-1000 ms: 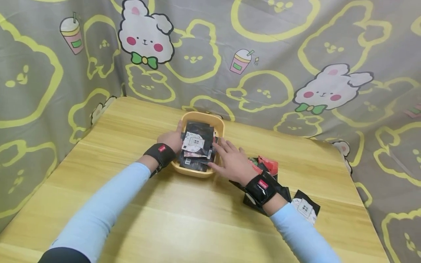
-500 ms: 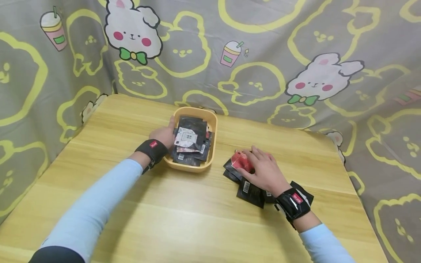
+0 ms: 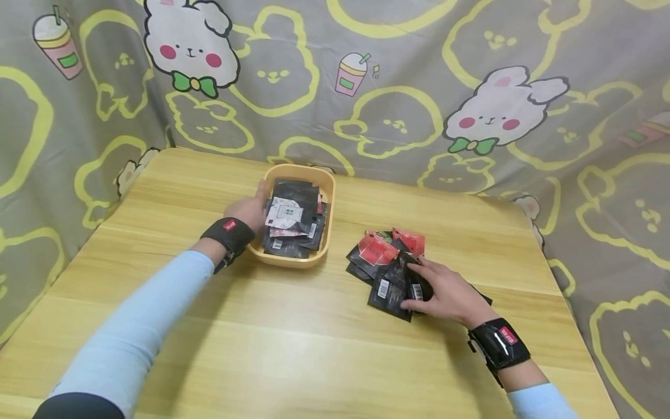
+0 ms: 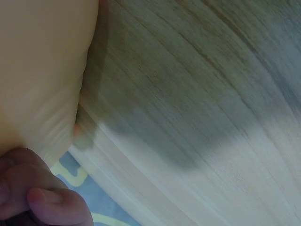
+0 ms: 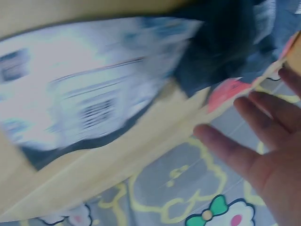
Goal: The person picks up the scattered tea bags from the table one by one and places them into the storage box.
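Observation:
In the head view, my left hand [image 3: 246, 212] grips the left side of a yellow plastic basket [image 3: 331, 215]. Black sachets [image 3: 298, 191] lie heaped in it, one with a white label on top. Curled fingers [image 4: 51, 197] show against a pale, smooth surface in the left wrist view. My right hand [image 3: 452, 294] hovers over or touches a loose pile of black and red sachets [image 3: 387, 291], fingers spread; contact is unclear. In the right wrist view, the fingers are spaced apart, and a blurred black-and-white sachet [image 5: 94, 99] lies close to the camera.
The sachets rest on a wood-grain table [image 3: 293, 337], the pile lying to the right of the basket. A grey curtain [image 3: 298, 46] with yellow outlines and rabbit prints hangs along the table's back and sides.
My right hand has left the basket and come over the loose pile, then drawn back right and nearer me, uncovering the red sachets. My left hand stays at the basket. The head view has shifted.

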A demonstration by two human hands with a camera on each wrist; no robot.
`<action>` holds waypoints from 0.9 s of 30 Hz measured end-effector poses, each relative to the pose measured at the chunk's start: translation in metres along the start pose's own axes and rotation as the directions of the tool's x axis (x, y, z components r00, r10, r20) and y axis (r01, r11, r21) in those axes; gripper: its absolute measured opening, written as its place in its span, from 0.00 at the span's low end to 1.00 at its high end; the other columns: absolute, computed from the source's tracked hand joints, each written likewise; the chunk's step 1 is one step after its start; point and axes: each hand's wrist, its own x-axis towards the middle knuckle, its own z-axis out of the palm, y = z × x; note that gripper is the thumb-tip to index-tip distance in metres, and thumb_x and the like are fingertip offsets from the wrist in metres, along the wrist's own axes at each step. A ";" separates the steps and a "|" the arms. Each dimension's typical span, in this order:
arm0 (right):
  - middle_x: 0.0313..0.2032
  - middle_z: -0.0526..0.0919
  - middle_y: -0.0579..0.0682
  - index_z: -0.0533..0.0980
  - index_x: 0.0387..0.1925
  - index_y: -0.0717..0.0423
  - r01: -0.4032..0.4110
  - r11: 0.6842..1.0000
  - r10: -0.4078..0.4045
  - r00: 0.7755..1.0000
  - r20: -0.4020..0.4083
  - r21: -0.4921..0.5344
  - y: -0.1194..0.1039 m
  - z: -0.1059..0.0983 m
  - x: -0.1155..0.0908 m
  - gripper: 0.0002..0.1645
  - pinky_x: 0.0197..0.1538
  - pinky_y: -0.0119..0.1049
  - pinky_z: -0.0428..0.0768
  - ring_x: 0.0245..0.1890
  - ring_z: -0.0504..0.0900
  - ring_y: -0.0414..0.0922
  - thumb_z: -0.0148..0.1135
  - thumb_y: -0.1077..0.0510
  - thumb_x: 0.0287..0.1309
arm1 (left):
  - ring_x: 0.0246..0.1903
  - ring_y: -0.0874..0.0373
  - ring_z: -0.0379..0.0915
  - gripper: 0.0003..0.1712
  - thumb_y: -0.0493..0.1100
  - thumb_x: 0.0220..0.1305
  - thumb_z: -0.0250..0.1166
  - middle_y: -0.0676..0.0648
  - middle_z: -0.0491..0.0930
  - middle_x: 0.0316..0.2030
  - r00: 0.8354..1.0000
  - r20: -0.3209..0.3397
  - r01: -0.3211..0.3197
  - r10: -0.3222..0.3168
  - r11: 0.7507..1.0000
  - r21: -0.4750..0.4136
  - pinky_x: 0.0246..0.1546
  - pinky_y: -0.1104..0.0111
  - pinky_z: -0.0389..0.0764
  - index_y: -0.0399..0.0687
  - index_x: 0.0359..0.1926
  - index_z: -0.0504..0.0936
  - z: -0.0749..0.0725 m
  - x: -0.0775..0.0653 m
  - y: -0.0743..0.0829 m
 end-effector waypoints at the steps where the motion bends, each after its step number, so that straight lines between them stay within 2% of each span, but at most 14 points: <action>1: 0.65 0.64 0.63 0.68 0.63 0.54 0.000 1.000 0.000 1.000 0.012 -0.003 0.003 0.001 -0.003 0.58 0.57 0.58 0.69 0.61 0.67 0.63 0.63 0.22 0.35 | 0.18 0.50 0.71 0.40 0.43 0.68 0.47 0.43 0.73 0.19 1.000 0.000 -0.001 0.001 1.000 0.001 0.18 0.64 0.67 0.44 0.74 0.37 0.000 0.000 -0.001; 4: 0.64 0.65 0.65 0.67 0.64 0.54 -0.004 1.000 0.004 0.999 0.051 -0.018 0.010 0.003 -0.010 0.63 0.56 0.57 0.70 0.60 0.68 0.64 0.65 0.21 0.29 | 0.20 0.48 0.73 0.40 0.43 0.68 0.47 0.40 0.75 0.21 1.000 -0.007 -0.007 0.008 1.000 0.008 0.19 0.62 0.69 0.44 0.73 0.37 -0.002 0.000 -0.003; 6: 0.64 0.65 0.66 0.66 0.65 0.54 -0.007 1.000 0.008 0.997 0.076 -0.022 0.011 0.004 -0.012 0.62 0.57 0.57 0.70 0.60 0.69 0.64 0.67 0.24 0.31 | 0.21 0.46 0.74 0.40 0.43 0.67 0.47 0.38 0.77 0.23 1.000 -0.017 -0.010 0.011 1.000 0.017 0.20 0.60 0.71 0.43 0.73 0.38 -0.003 0.000 -0.004; 9: 0.64 0.64 0.67 0.63 0.67 0.54 -0.013 1.000 0.014 0.995 0.102 -0.011 0.011 0.002 -0.012 0.54 0.57 0.56 0.70 0.60 0.68 0.65 0.70 0.37 0.39 | 0.23 0.44 0.76 0.40 0.43 0.67 0.48 0.36 0.78 0.26 0.999 -0.029 -0.014 0.015 1.000 0.019 0.22 0.58 0.73 0.43 0.73 0.38 -0.003 0.001 -0.008; 13: 0.64 0.65 0.67 0.63 0.66 0.58 -0.010 1.000 0.012 0.996 0.083 -0.018 0.008 0.003 -0.010 0.46 0.57 0.56 0.70 0.59 0.69 0.65 0.65 0.51 0.44 | 0.23 0.45 0.75 0.41 0.44 0.67 0.48 0.37 0.78 0.25 0.999 -0.029 -0.011 0.012 1.000 0.016 0.22 0.58 0.72 0.44 0.73 0.38 -0.001 0.004 -0.012; 16: 0.61 0.68 0.67 0.65 0.64 0.62 0.013 0.999 -0.012 1.000 0.027 -0.051 0.007 0.006 -0.010 0.39 0.56 0.55 0.71 0.57 0.72 0.63 0.62 0.55 0.49 | 0.22 0.45 0.74 0.41 0.43 0.67 0.49 0.37 0.77 0.23 1.000 -0.027 -0.011 0.011 1.000 0.016 0.21 0.59 0.71 0.44 0.73 0.38 0.000 0.004 -0.012; 19: 0.56 0.75 0.65 0.70 0.59 0.65 0.052 0.994 -0.059 0.996 -0.070 -0.095 0.004 0.009 -0.009 0.31 0.56 0.55 0.71 0.53 0.77 0.60 0.61 0.58 0.53 | 0.21 0.46 0.73 0.41 0.44 0.67 0.49 0.38 0.76 0.22 1.000 -0.021 -0.002 0.003 1.000 0.021 0.20 0.60 0.71 0.44 0.73 0.38 0.000 0.003 -0.011; 21: 0.47 0.82 0.62 0.73 0.56 0.65 0.078 0.988 -0.098 0.983 -0.158 -0.131 0.000 0.010 -0.007 0.26 0.55 0.54 0.73 0.46 0.82 0.56 0.60 0.60 0.54 | 0.21 0.47 0.73 0.41 0.44 0.67 0.49 0.39 0.76 0.22 1.000 -0.022 0.001 -0.001 1.000 0.025 0.20 0.61 0.70 0.43 0.73 0.38 0.001 0.003 -0.010; 23: 0.33 0.85 0.58 0.75 0.52 0.64 0.097 0.983 -0.134 0.961 -0.241 -0.156 -0.006 0.008 -0.005 0.22 0.49 0.50 0.76 0.32 0.84 0.50 0.59 0.62 0.53 | 0.21 0.47 0.73 0.41 0.44 0.67 0.49 0.39 0.76 0.22 1.000 -0.026 0.002 -0.001 1.000 0.028 0.20 0.61 0.70 0.44 0.73 0.38 0.003 0.004 -0.009; 25: 0.22 0.81 0.50 0.76 0.51 0.63 0.103 0.982 -0.147 0.944 -0.296 -0.157 -0.013 0.004 -0.002 0.21 0.37 0.42 0.78 0.21 0.77 0.43 0.57 0.63 0.53 | 0.21 0.46 0.73 0.40 0.44 0.67 0.49 0.39 0.76 0.22 0.999 -0.033 -0.008 0.009 1.000 0.029 0.20 0.60 0.70 0.43 0.73 0.39 0.004 0.005 -0.007; 27: 0.17 0.74 0.46 0.77 0.51 0.62 0.097 0.986 -0.137 0.936 -0.323 -0.136 -0.021 -0.002 0.002 0.21 0.26 0.35 0.71 0.17 0.67 0.38 0.56 0.63 0.54 | 0.21 0.46 0.73 0.40 0.44 0.67 0.49 0.39 0.77 0.22 0.999 -0.037 -0.014 0.015 0.999 0.028 0.20 0.60 0.70 0.43 0.73 0.40 0.006 0.006 -0.004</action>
